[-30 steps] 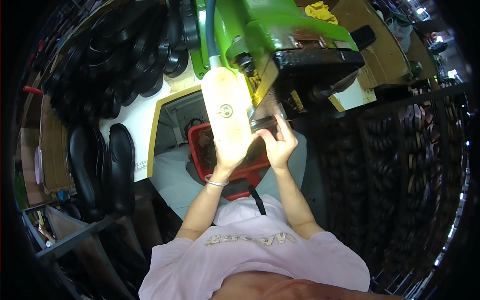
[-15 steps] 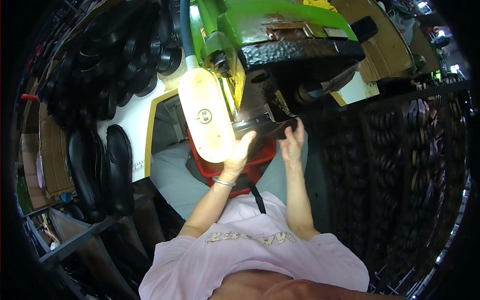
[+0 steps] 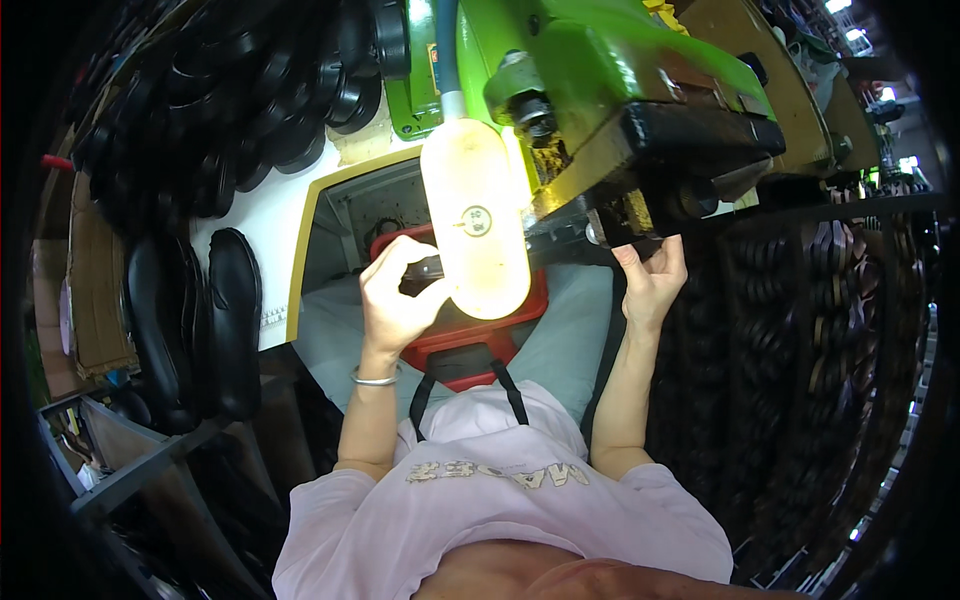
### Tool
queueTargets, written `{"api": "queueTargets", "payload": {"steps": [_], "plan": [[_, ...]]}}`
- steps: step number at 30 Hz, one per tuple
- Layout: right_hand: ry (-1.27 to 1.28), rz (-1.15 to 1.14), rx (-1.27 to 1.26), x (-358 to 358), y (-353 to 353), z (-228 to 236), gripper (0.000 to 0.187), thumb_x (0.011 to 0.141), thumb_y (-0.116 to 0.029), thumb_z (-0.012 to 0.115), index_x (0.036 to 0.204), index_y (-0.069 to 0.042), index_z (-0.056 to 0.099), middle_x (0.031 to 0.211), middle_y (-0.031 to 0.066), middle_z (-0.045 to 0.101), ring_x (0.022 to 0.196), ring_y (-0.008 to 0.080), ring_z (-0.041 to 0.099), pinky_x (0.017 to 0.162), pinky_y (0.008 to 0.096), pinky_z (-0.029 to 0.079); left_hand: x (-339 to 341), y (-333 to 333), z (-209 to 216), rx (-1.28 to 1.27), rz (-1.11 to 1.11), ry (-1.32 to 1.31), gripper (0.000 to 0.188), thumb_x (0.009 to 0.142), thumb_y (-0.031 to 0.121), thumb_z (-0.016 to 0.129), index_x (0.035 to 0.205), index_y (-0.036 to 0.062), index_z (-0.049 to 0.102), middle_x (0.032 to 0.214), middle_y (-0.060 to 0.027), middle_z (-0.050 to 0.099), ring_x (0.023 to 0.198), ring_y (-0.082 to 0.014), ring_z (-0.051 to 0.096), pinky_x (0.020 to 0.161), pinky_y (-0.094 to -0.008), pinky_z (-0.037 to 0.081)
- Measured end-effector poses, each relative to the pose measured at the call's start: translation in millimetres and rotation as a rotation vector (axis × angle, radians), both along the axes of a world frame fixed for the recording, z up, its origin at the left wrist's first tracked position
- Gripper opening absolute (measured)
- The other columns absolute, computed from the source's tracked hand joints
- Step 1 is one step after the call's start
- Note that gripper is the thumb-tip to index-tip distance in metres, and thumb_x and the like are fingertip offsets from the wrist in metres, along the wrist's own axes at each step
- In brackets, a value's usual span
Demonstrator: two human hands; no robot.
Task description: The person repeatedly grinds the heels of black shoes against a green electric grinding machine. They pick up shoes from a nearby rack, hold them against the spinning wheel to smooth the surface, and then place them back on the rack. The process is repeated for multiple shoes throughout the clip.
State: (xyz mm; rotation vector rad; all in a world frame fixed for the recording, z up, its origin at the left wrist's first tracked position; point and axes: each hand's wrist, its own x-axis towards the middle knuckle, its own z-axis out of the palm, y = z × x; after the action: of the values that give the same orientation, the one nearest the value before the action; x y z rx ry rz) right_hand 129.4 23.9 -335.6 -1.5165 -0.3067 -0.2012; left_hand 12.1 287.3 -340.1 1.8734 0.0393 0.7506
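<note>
Fingers of left hand (image 3: 393,300) pinch dark piece (image 3: 427,268), hold of right hand (image 3: 652,287) unclear, round emblem (image 3: 477,221) on lamp (image 3: 470,165), lettered shirt (image 3: 400,520).

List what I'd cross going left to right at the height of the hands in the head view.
Brown cardboard → upright black shoes → yellow table edge → left hand → lit oval lamp → right hand → rows of shoes.
</note>
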Motion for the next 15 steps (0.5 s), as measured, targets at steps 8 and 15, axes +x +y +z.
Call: {"api": "queueTargets", "payload": {"steps": [8,15], "plan": [[-0.102,0.058,-0.099,-22,25,-6,0.064,0.066,0.007,0.083,0.124,0.006,0.055,0.108,0.012,0.066,0.085,0.0137,0.062,0.074,0.0248,0.052,-44,28,-37,-0.36,0.015,0.052,0.036,0.06,-0.01,0.082,0.083,-0.0008,0.057,0.086,-0.0075,0.06,0.078,-0.0141,0.058,0.069,-0.0264,0.049],[-0.293,0.015,-0.241,-38,66,2,0.059,0.053,0.0,0.089,0.107,0.005,0.066,0.098,0.0123,0.068,0.082,0.0184,0.064,0.073,0.0302,0.052,-69,54,-97,-0.472,0.003,0.01,0.033,0.066,-0.001,0.083,0.082,0.003,0.054,0.081,-0.0048,0.057,0.088,-0.0167,0.06,0.087,-0.0345,0.05]]}}
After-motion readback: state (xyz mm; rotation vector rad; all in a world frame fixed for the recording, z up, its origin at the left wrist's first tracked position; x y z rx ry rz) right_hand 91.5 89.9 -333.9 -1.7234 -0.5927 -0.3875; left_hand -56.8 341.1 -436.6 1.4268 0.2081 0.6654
